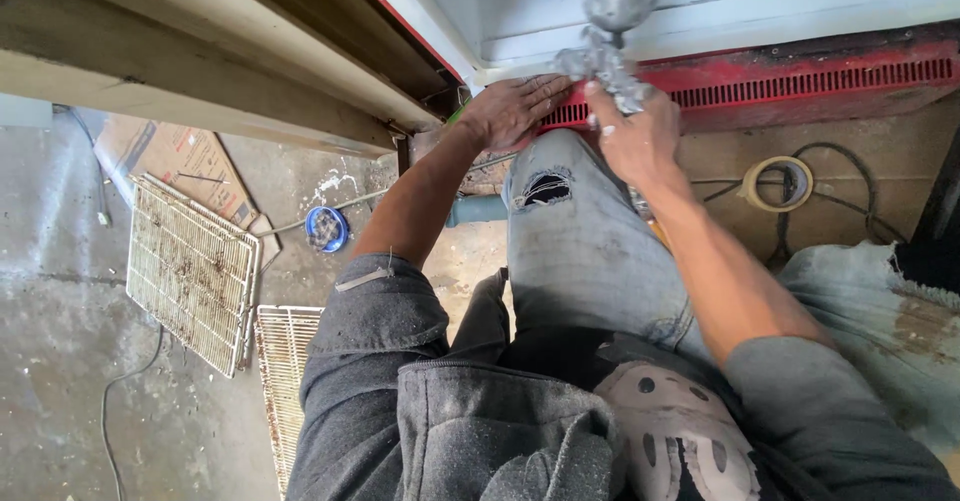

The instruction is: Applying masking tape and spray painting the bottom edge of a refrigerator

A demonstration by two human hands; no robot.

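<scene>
While knee hides grille (800,83), hands blurred

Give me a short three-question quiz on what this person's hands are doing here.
1. True or false: the left hand lies flat on the red vent grille.
2. What does the right hand grip: A) a tape roll, B) a grey crumpled rag, C) a wire rack?
3. What round thing lies on the floor right of the right hand?

Key:
1. True.
2. B, the rag.
3. The tape roll.
</scene>
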